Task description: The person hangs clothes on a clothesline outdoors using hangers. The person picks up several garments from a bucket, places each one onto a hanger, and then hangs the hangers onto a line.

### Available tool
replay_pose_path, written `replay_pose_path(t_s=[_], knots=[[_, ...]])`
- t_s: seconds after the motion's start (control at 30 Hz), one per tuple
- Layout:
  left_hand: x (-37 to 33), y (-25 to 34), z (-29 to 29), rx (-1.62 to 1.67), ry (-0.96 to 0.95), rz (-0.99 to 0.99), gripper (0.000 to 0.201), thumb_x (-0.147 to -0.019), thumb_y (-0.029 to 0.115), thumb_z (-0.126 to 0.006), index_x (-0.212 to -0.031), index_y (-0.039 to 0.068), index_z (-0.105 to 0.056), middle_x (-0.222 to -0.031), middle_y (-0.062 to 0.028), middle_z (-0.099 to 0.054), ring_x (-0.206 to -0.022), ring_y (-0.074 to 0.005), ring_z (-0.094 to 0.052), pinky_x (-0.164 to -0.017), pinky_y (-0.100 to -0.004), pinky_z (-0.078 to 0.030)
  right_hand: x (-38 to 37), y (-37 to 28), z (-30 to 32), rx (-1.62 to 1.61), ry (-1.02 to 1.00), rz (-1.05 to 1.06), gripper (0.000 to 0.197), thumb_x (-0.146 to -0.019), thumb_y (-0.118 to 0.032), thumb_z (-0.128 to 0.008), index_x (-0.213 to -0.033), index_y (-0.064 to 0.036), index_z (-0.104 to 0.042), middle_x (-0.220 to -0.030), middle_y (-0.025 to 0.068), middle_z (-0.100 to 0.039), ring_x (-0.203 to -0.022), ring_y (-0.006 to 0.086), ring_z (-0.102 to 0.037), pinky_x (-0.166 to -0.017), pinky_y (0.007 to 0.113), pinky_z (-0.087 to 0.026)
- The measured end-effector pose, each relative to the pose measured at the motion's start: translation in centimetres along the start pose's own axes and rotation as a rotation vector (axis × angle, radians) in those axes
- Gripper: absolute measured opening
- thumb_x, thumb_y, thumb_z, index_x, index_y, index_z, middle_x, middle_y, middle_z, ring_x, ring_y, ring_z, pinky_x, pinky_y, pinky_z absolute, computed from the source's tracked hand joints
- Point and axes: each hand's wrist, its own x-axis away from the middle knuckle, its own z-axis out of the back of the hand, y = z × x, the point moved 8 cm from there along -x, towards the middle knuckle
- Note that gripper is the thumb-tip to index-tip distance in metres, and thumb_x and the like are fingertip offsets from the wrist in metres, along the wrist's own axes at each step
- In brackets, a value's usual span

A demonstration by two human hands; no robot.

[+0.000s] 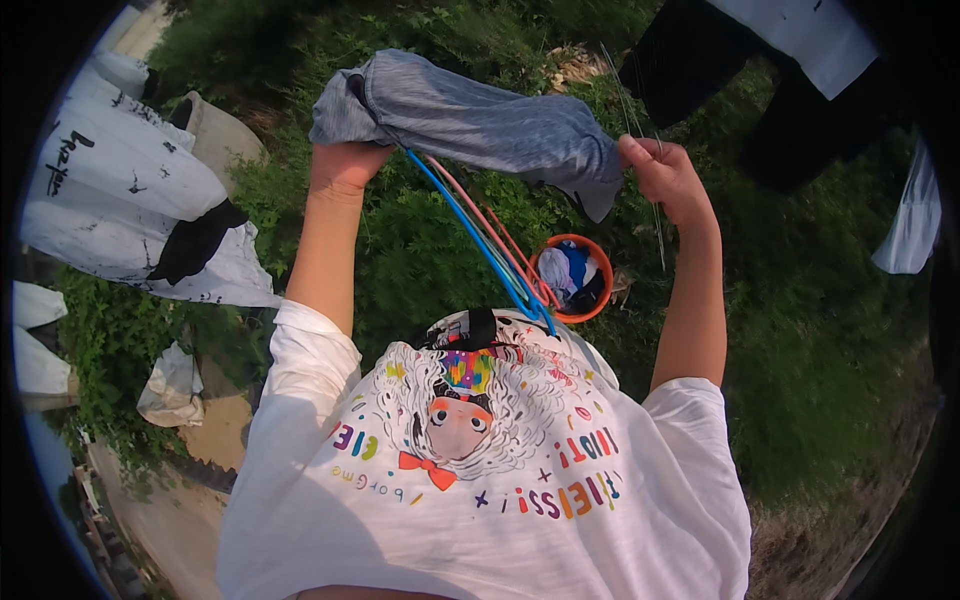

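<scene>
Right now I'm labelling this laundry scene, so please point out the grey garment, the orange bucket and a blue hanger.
Grey garment (485,115): head view, middle of its cloth.
Orange bucket (604,262): head view, its rim.
Blue hanger (467,221): head view, its long thin bar.

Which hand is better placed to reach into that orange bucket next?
Probably the right hand: it appears nearer the orange bucket and pinches just one end of the grey garment, while the left hand, fingers hidden, supports the other end.

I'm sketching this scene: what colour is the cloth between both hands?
The cloth is blue-grey with fine streaks, seen best in the head view.
</scene>
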Motion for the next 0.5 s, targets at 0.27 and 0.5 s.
replay_pose_path(t_s=[0.27,0.5], knots=[[-1.4,-1.7,-4.0,1.264,-0.070,0.413,0.043,-0.093,0.035,-0.048,-0.128,0.009,-0.050,-0.130,-0.0100,-0.054,-0.121,-0.0246,-0.049,-0.104,-0.0366,-0.039,-1.6,-2.7,-3.4,0.071,0.142,0.348,0.037,-0.092,-0.038,-0.063,-0.100,-0.0027,-0.072,-0.082,0.0062,-0.071,-0.075,0.0105,-0.062,-0.069,0.029,-0.050],[-3.5,-0.9,-6.5,1.038,-0.448,0.342,0.034,-0.097,0.025,-0.046,-0.123,0.005,-0.053,-0.124,-0.0091,-0.058,-0.116,-0.0219,-0.053,-0.102,-0.0349,-0.042,-5.0,-5.2,-11.7,-0.004,-0.057,0.491,0.037,-0.086,-0.031,-0.071,-0.109,-0.0019,-0.069,-0.093,0.0080,-0.071,-0.086,0.0146,-0.065,-0.076,0.029,-0.052]])
